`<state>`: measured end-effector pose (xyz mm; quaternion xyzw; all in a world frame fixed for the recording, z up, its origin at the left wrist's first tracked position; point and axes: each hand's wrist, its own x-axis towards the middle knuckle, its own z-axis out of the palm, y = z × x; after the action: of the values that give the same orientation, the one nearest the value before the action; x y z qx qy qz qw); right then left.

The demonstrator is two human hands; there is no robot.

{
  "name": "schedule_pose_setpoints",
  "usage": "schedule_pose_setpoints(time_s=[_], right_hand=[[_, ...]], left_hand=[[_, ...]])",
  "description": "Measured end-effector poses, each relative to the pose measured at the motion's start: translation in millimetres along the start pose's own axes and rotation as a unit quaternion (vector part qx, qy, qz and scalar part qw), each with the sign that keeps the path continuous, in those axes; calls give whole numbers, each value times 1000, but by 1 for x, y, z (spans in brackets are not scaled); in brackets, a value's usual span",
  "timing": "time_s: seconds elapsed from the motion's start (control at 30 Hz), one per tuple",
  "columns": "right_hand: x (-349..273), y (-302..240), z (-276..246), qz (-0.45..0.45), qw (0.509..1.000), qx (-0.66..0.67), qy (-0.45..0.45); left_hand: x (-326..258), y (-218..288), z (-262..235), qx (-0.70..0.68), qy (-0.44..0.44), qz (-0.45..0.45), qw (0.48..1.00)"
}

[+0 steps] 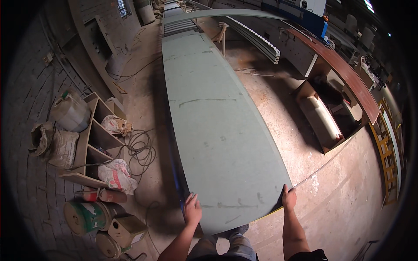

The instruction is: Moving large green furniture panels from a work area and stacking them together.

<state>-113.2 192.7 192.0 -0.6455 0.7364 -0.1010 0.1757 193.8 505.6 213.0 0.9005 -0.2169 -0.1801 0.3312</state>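
Dusty concrete workshop floor (331, 191)

On it lie a coiled black cable (140, 150), dented round paint tins (89, 216), a tipped wooden shelf unit (93, 139) and stuffed grey sacks (54, 145).

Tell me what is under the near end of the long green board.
Under the green board's near edge the person's shoes and trouser legs show, above dusty floor. Both hands, left and right, grip that edge. Everything farther under is covered.
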Motion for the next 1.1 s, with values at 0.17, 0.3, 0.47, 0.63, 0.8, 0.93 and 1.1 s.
schedule_pose_setpoints(time_s=[0.17,0.3,0.47,0.63,0.8,0.93,1.1], right_hand=[[-2,-7,-1,24,999,10,-27],[2,-9,-9,35,998,13,-42],[6,0,-3,28,999,5,-18],[18,15,2,-12,998,-25,-49],[18,16,6,-18,998,-31,-55],[9,20,-4,-25,998,-13,-48],[-2,13,-9,-37,999,4,-11]], left_hand=[[-24,-8,7,-40,25,26,999],[-44,-23,26,-8,1,-35,999],[-48,-13,34,19,-14,-42,999],[-55,-6,24,-64,-7,-87,994],[-77,-34,46,-136,-49,-239,960],[-86,-27,38,-146,-69,-291,943],[-95,-39,35,-181,-29,-260,948]])
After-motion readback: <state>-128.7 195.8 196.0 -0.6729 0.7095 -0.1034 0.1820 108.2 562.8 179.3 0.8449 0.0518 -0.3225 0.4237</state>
